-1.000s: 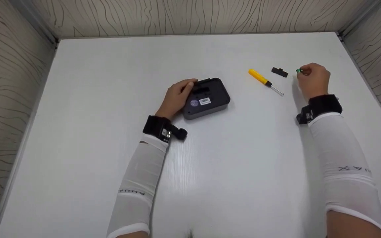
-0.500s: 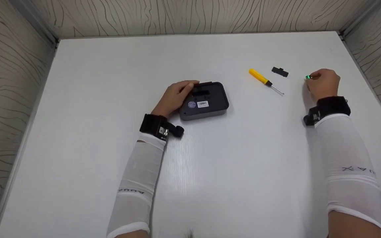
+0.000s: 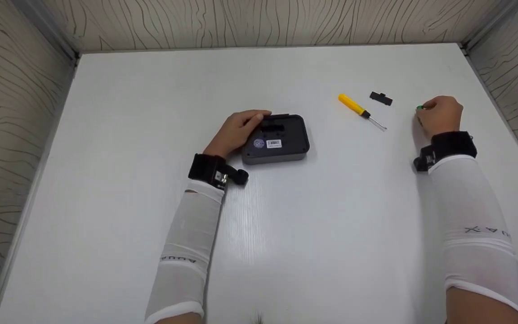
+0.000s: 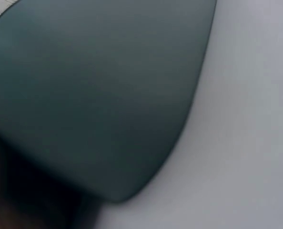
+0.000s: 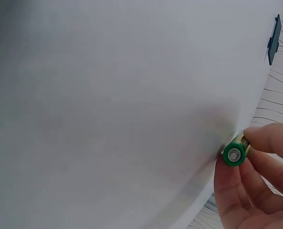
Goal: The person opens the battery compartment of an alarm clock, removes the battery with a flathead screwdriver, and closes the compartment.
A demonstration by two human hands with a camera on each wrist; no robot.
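A dark grey boxy device [image 3: 286, 150] with rounded corners lies face down on the table in the head view. A slot-like battery compartment [image 3: 272, 128] shows uncovered near its far edge. My left hand [image 3: 236, 130] grips the device at its far left corner, thumb on the upturned back. In the left wrist view the device's smooth side [image 4: 108, 95] fills much of the picture. My right hand [image 3: 441, 114], at the table's right, pinches a battery [image 5: 234, 153] with a green end between thumb and fingers, low over the tabletop.
Left of the right hand lie a black battery cover [image 3: 381, 98] and a yellow-handled screwdriver [image 3: 353, 105], its tip toward the lower right. The white table [image 3: 322, 243] is bounded by wood-patterned walls [image 3: 259, 22] at the back and both sides.
My right hand has moved right and nearer to me with the battery. The device has turned slightly clockwise and shifted a little left and nearer under my left hand.
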